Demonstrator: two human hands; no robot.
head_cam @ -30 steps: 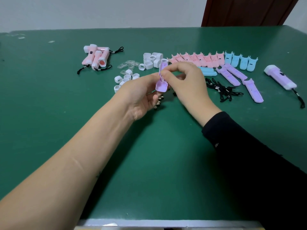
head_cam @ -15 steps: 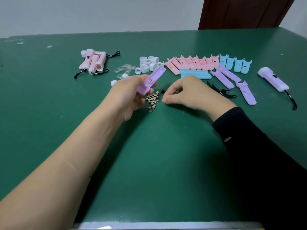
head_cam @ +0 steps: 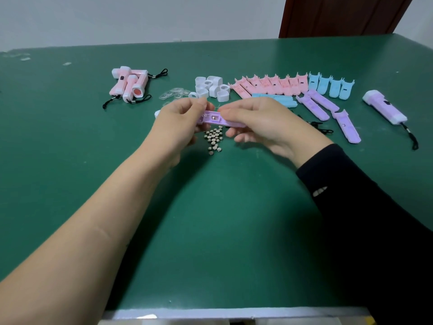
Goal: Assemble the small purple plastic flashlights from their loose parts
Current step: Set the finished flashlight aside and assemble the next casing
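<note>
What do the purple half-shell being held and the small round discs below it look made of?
The purple half-shell looks like moulded plastic: opaque, pastel, with a soft sheen and a formed recess. The small round discs are likely metal, perhaps button cells: silvery and catching bright glints, though they are too small to confirm.

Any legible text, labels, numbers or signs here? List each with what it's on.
No readable text anywhere.
White mark on the black sleeve: too blurred to read.
Dark spot on the assembled purple plastic flashlight: too small to read.
Held purple plastic flashlight half: no print.
</note>
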